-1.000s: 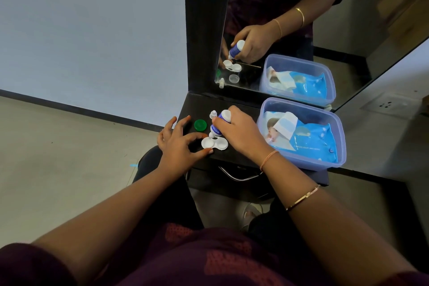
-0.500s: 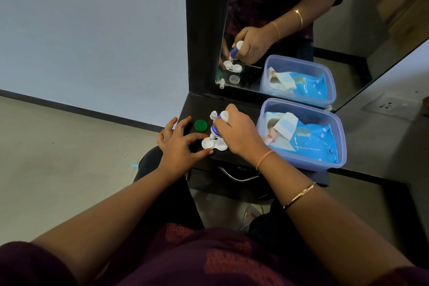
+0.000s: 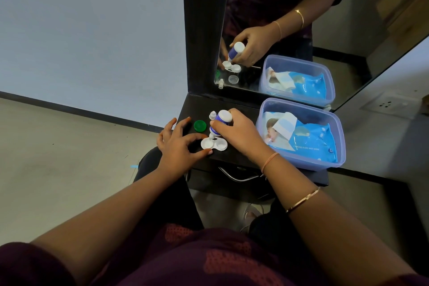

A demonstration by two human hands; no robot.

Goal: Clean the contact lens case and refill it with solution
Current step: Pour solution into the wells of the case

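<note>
right hand [image 3: 241, 138] curled round upturned blue-and-white plastic bottle [image 3: 220, 121], nozzle over white twin-cup lens case [image 3: 221, 145], left hand [image 3: 176, 150] pinching its edge

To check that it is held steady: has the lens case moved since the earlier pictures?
No. The lens case lies where it lay, by the front edge of the dark shelf, at the same gap from the green cap.

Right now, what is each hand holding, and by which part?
The right hand grips the solution bottle around its body, nozzle down over the lens case. The left hand pinches the case's left end between thumb and forefinger.
</note>
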